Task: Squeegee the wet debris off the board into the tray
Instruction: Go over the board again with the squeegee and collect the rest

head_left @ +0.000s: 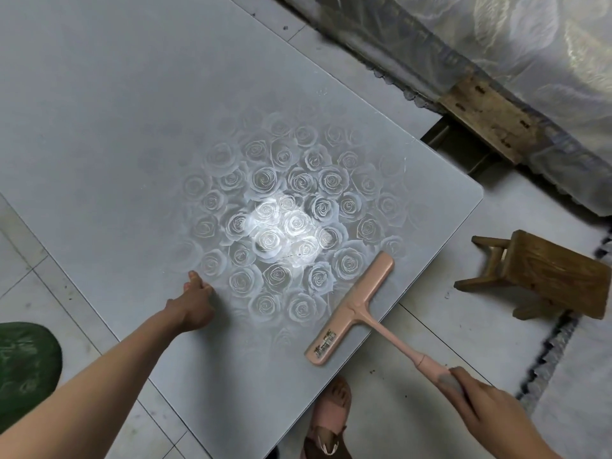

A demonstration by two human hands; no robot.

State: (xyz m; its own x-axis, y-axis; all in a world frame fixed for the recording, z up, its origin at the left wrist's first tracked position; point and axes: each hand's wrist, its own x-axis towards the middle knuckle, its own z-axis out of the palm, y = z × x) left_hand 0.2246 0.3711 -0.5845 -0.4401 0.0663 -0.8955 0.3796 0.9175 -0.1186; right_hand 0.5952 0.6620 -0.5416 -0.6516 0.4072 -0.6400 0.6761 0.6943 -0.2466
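Where the pink plastic T-shaped squeegee (351,309) lies: blade on the near right corner of the grey rose-patterned board (116,111).
Right hand (490,412): fingers wrapped round the squeegee's handle end.
Left hand (195,303): resting on the board, thumb out, holding nothing; cannot tell the finger curl.

The single camera rides on the person's head above the near corner of the board (132,127), facing forward and steeply down, near enough that the left hand (195,304) and the right hand (486,409), holding the squeegee (352,308), reach in from the bottom edge.
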